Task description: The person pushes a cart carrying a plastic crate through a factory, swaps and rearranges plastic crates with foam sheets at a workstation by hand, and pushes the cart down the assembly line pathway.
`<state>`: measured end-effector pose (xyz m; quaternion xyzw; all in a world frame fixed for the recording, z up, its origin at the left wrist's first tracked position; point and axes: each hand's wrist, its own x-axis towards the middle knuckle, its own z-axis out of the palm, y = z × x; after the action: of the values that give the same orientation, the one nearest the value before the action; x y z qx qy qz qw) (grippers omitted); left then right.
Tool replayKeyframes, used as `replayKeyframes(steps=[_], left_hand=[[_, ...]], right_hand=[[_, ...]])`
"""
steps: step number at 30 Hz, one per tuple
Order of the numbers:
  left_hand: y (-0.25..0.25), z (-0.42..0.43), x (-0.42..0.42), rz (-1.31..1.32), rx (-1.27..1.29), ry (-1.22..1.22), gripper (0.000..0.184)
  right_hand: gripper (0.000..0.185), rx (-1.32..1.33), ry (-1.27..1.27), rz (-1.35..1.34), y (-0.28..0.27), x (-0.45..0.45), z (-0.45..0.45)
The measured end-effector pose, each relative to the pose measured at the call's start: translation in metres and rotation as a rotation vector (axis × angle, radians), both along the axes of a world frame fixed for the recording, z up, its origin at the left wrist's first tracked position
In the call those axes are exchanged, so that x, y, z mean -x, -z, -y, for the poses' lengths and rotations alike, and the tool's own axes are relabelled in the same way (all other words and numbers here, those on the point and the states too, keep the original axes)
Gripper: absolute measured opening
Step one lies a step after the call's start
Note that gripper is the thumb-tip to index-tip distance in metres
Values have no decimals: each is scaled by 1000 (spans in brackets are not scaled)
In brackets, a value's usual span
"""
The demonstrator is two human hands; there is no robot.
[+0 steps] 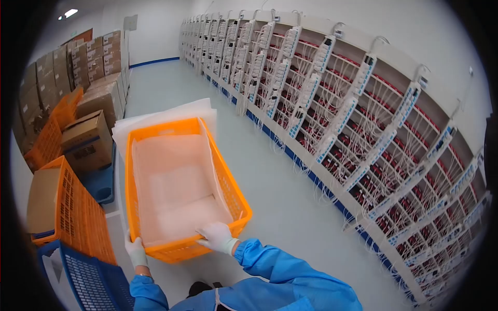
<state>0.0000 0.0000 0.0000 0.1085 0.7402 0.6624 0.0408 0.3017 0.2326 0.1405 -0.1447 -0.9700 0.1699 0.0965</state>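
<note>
Left of centre in the head view: orange crate [179,252], long side running away from the wearer, lined with thin white sheeting [181,186] that stands up along the right wall. Left hand [136,251], gloved, closed on the near-left corner. Right hand [218,238], also gloved, lies over the near rim, fingers reaching onto the liner — cannot tell how firmly it grips.

Risks, as judged: the right fingers could snag the sheeting and drag it down, since it looks loose and light. Hands both at the near end; if the crate were lifted that way, the far end could sag or tip. Pale flat sheets [166,114] jut out behind the far end and might slide or crease if the crate shifts over them.

Surface: what bears the crate is mostly hidden; pale floor [280,192] shows to its right, smooth, slightly glossy. Lower left of the frame, a blue crate [88,280] beside another orange one, an open carton [85,140] farther up. Stacked boxes [106,52], upper left.

Room: white walls, blue skirting [155,62] at the back. Long racks [306,98] fill the right side — white cables dangling low, a possible snag for anything carried close.
</note>
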Motion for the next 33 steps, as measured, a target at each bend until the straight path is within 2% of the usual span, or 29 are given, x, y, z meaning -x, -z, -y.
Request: replayKeyframes(steps=[2,3,5,7,9,11,13,15,17,21,23,27,32,33], left_hand=[[-56,-21,-27,67,-135,4,57],[-50,-90,39,121,-151,-3,57],[-34,-125,95,144,-165,7,56],[-79,-168,138,197,-126,16,50],[-57,-205,196,165,-91,-30,49],[-59,-244,236,105,-54,-50,48],[-73,-289,278,176,-95,-14,48],[-56,-341,354,105,-13,-26,48],[-65,-373,400,116,33,-6,49],[-57,-449,492,106,24,24,48],[-64,-488,531,141,-75,0,47],[-41,-571,636,82,66,-74,45],[-21,-675,751,95,-25,-182,46],[-26,-696,772,92,-42,-169,46]], right_hand=[[39,-67,5,-57,-4,0,-8],[39,-61,-16,-5,9,78,-74],[39,-70,23,-29,19,129,-111],[39,-82,9,-78,13,188,-151],[38,-68,22,-66,9,238,-185],[38,-68,-3,-99,16,283,-220],[37,-78,34,-132,15,326,-269],[35,-80,49,-135,18,402,-319],[35,-64,48,-138,19,451,-357],[36,-72,12,-160,28,551,-442],[37,-89,-18,-186,29,593,-484],[36,-91,5,-105,32,693,-567],[35,-74,-19,-178,46,811,-672],[34,-62,-32,-103,43,836,-693]])
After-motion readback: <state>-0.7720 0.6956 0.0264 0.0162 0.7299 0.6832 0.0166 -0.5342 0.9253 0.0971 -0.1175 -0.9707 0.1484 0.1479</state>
